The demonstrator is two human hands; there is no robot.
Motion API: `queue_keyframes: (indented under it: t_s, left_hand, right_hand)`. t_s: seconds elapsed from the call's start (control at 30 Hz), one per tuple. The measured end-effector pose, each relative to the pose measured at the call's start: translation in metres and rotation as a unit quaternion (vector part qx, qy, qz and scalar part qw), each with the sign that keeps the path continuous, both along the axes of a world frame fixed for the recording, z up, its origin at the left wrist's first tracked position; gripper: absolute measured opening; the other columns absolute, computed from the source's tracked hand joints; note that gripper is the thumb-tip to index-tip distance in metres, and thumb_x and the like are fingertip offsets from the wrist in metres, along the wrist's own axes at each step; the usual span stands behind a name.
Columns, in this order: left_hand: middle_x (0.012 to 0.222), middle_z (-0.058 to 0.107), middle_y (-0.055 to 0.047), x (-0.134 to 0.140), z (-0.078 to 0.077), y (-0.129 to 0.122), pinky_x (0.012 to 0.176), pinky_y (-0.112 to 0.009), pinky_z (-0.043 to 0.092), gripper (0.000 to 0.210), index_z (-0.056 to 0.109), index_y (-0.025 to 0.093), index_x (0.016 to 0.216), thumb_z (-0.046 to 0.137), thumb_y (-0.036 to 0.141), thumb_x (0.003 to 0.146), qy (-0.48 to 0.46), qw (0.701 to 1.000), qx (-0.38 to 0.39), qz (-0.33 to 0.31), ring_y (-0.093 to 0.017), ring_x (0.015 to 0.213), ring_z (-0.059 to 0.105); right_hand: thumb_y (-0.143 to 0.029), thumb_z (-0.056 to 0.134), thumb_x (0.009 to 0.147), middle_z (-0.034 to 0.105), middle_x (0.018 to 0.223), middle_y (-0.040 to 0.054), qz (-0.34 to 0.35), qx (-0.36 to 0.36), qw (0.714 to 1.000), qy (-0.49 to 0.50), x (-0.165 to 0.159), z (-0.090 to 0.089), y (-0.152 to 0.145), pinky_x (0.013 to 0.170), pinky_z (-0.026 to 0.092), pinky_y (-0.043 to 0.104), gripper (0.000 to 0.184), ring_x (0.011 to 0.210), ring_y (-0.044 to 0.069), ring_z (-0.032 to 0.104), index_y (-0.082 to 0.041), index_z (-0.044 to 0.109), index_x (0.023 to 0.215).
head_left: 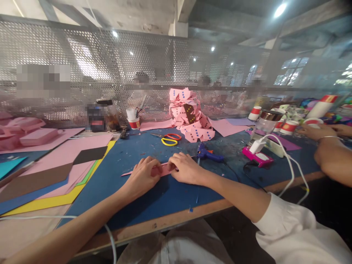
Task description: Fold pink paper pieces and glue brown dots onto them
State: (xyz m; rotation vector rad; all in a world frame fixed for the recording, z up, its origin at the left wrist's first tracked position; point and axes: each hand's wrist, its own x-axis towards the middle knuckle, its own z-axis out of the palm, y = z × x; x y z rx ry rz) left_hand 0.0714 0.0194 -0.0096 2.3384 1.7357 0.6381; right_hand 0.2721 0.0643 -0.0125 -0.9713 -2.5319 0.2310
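A narrow pink paper strip [165, 169] lies on the blue tabletop, its pointed left end showing past my left hand [146, 173]. The fingers of that hand are curled and pressed onto the strip. My right hand [183, 168] pinches the same strip a little further right, its fingers bent over and hiding part of it. Just beyond my right hand lies a blue glue gun [210, 154]. Scissors [170, 139] with red and yellow handles rest behind my hands. Further back is a heap of folded pink paper pieces [189, 113] with coloured dots, one of them brown.
Coloured sheets [49, 176] are stacked at left, near pink folded boxes [40, 135]. A paper cup [134, 121] and jar [112, 119] stand at the back. Right are a pink power strip [257, 157], white cable [288, 167], glass jar [264, 126] and another person's hands [316, 132].
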Motion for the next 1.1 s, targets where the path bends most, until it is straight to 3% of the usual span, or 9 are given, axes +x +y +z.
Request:
queue_keyframes:
  t_s: [0.77,1.0,1.1]
  left_hand:
    - [0.103,0.060,-0.003,-0.019,-0.004,0.004,0.094,-0.040,0.038,0.036,0.061,0.021,0.094,0.043,0.006,0.067,-0.029,0.995,-0.018,-0.090,-0.024,0.100,0.050]
    - [0.101,0.062,-0.004,-0.019,0.003,0.000,0.093,-0.041,0.040,0.033,0.062,0.020,0.093,0.042,0.008,0.069,-0.047,0.994,-0.023,-0.095,-0.024,0.099,0.053]
    - [0.097,0.063,-0.004,-0.017,0.007,0.000,0.091,-0.039,0.042,0.028,0.061,0.019,0.089,0.043,0.010,0.070,-0.089,0.993,-0.034,-0.073,-0.023,0.096,0.056]
  right_hand:
    - [-0.002,0.053,0.074,0.065,0.095,0.0001,0.030,-0.026,0.999,0.020,0.006,0.001,0.007,0.080,0.037,0.032,0.026,0.094,0.019,0.055,-0.022,0.062,0.087]
    - [0.002,0.052,0.075,0.067,0.091,-0.0004,0.041,-0.030,0.998,0.047,0.005,-0.001,0.011,0.080,0.039,0.030,0.027,0.089,0.017,0.056,-0.021,0.064,0.083]
    - [0.001,0.050,0.080,0.066,0.093,0.0003,0.014,-0.010,0.997,0.074,0.004,0.000,0.010,0.080,0.039,0.029,0.025,0.090,0.016,0.057,-0.020,0.062,0.088]
